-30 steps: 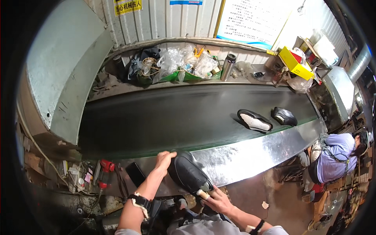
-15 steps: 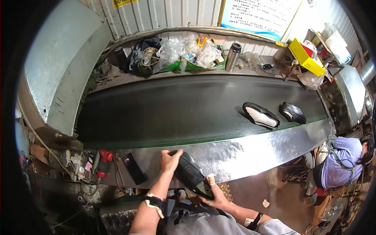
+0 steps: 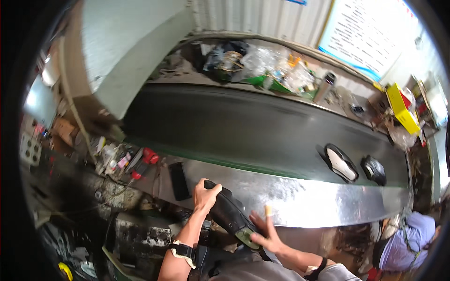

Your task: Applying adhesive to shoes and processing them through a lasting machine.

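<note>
A black shoe (image 3: 230, 213) is held over the near edge of the metal ledge, tilted, with a green patch showing at its lower end. My left hand (image 3: 205, 197) is closed round its upper end. Beside the green end, my right hand (image 3: 269, 238) has its fingers spread, one wearing a yellowish finger cover. Its thumb lies at the shoe's edge; whether it presses there I cannot tell. Farther right on the dark belt lie a black shoe with a white inner side (image 3: 342, 163) and a second black shoe (image 3: 373, 169).
A black phone (image 3: 179, 181) lies on the metal ledge (image 3: 300, 199), left of my hands. Near it is a red power tool (image 3: 149, 157). Behind the dark belt (image 3: 234, 122) stand bagged scraps (image 3: 262, 63), a steel flask (image 3: 324, 88) and a yellow box (image 3: 402, 108). A person (image 3: 407, 241) sits at right.
My right hand has loosened from the shoe's lower end and its fingers have spread. My left hand keeps its grip. The whole view has swung to the left and tilted.
</note>
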Available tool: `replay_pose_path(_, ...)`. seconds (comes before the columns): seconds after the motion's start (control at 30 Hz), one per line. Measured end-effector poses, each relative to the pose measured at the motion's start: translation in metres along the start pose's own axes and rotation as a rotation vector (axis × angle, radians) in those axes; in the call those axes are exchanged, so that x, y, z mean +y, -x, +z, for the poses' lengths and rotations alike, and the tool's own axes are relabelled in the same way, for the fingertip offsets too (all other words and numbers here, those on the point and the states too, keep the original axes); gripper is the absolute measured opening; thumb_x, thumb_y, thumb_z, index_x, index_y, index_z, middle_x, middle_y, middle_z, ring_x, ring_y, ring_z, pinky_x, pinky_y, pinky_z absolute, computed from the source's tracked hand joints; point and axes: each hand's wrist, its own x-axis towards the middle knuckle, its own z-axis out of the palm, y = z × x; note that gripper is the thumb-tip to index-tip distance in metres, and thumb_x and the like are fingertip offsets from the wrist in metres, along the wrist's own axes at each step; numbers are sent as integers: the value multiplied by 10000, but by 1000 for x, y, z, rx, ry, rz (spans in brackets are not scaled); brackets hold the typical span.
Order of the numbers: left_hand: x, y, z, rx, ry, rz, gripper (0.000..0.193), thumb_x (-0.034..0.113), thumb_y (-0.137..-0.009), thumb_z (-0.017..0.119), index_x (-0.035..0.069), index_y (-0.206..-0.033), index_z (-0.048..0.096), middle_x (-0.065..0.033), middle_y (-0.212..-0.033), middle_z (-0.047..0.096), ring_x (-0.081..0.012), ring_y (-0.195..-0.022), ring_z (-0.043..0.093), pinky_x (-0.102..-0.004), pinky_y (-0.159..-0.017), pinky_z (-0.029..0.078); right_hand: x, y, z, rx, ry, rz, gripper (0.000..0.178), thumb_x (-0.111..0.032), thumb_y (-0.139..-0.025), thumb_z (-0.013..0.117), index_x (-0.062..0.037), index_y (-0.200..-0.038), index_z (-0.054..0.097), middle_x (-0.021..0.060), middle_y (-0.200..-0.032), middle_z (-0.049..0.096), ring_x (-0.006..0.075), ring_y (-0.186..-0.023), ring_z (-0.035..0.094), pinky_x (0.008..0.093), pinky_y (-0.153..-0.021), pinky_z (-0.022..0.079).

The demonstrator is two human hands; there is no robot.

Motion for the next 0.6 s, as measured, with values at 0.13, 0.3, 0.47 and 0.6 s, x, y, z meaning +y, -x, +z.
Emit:
replay_pose_path(0.13, 13, 50, -80, 121, 99, 194, 348, 263, -696, 818, 22, -892, 661, -48, -758, 666, -130, -712, 616, -330, -681, 527, -47, -67, 54, -133, -72, 794, 1100, -445, -947, 684, -101, -1595, -135, 163, -1671, 105, 290, -1504, 245, 381, -1208, 246)
replay_pose_path(0.3, -27, 129, -223, 459, 154, 208, 382, 319, -733, 833, 31, -908, 654, -46, -742, 660, -130, -705, 609, -331, -680, 519, -43, -43, 184, -297, 124, 382, 740, -249, -991, 661, 34, -1554, 273, 133, -1439, 511, 181, -1287, 494, 309, -1096, 375)
replay_pose_path(0.47, -73, 241, -373, 992, 144, 199, 330, 344, -845, 732, 28, -886, 646, -82, -758, 678, -176, -705, 622, -371, -690, 499, -8, 3, 342, -592, 236, 174, 467, -99, -1010, 620, 38, -1430, 466, 37, -1129, 657, 78, -1000, 574, 237, -888, 476)
replay_pose_path(0.6, -126, 321, -499, 1077, 532, 40, 440, 453, -981, 597, 32, -862, 633, -41, -782, 617, -193, -712, 572, -367, -680, 469, 17, 47, 461, -754, 151, 344, 346, -175, -1005, 652, 23, -1280, 580, 40, -1005, 695, 83, -860, 599, 258, -763, 513)
